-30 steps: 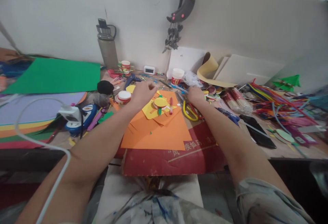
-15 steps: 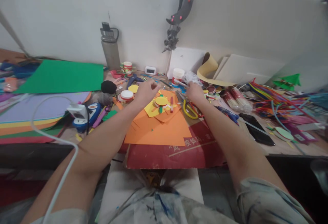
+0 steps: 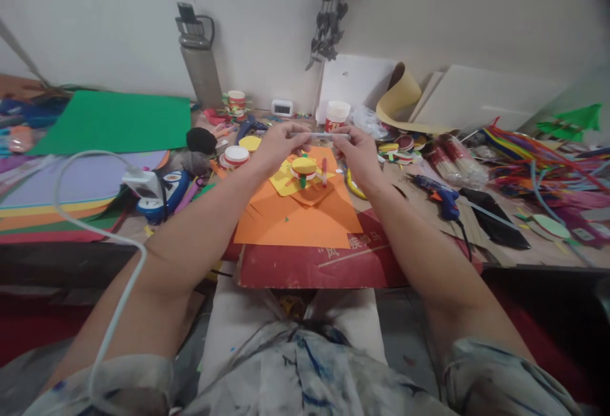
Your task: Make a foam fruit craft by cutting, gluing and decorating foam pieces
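Note:
A slim, pale, pen-like stick [image 3: 326, 136] lies level between my two hands; its exact kind is unclear. At its left end the fingers of my left hand [image 3: 284, 144] are pinched together. My right hand [image 3: 356, 149] grips the other end between thumb and fingers. Below them, a small round craft piece with a yellow top [image 3: 304, 166] and green strip sits on yellow paper [image 3: 281, 184]. A red pen-like stick [image 3: 325, 171] lies just right of it. Orange paper [image 3: 295, 228] spreads underneath. Yellow-handled scissors [image 3: 354, 186] are partly hidden by my right hand.
Red cardboard [image 3: 286, 270] lies under the papers at the table's front edge. To the right are a blue glue gun [image 3: 443, 199] and a black phone [image 3: 498, 222]. A grey bottle [image 3: 200, 67] stands at the back, and a white cable [image 3: 128, 295] crosses my left arm.
My hands have come together, and the left now pinches the stick's other end. The stick has turned level. The glue gun shows more fully, and the view has tilted down slightly.

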Demonstrator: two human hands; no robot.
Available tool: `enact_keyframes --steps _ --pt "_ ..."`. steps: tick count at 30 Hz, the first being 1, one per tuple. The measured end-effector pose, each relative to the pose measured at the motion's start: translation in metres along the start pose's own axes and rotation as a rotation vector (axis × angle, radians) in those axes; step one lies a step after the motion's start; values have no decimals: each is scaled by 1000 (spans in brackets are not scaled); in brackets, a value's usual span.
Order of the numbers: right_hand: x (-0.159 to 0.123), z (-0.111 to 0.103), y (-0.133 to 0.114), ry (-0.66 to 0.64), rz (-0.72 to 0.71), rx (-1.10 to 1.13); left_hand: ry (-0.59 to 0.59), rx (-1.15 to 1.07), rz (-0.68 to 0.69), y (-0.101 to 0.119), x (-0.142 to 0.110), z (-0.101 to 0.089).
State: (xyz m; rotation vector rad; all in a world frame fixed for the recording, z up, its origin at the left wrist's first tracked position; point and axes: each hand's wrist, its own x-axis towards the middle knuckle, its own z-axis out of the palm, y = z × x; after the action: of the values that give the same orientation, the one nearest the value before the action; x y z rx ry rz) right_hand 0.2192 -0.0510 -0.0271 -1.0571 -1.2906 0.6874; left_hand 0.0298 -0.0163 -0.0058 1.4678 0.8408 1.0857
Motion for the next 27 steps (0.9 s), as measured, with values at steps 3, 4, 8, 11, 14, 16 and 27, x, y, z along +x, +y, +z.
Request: enact_keyframes --steps 3,4,8,11,14,16,27 --pt "-7 0 -4 -44 17 209 -39 -1 33 2 -3 3" --pt "-9 0 -6 -73 30 260 -56 -1 39 3 -5 4" --pt "-15 5 -14 -149 71 329 -108 22 37 8 -11 11" --pt "-16 7 -16 -101 82 323 -95 60 34 9 -12 12" --pt "-13 5 -14 -17 102 335 -44 135 32 5 -7 8" --pt "-9 0 -12 58 119 358 -13 237 36 1 -2 2" --pt "8 -20 9 113 86 315 -148 781 100 -9 8 -25"
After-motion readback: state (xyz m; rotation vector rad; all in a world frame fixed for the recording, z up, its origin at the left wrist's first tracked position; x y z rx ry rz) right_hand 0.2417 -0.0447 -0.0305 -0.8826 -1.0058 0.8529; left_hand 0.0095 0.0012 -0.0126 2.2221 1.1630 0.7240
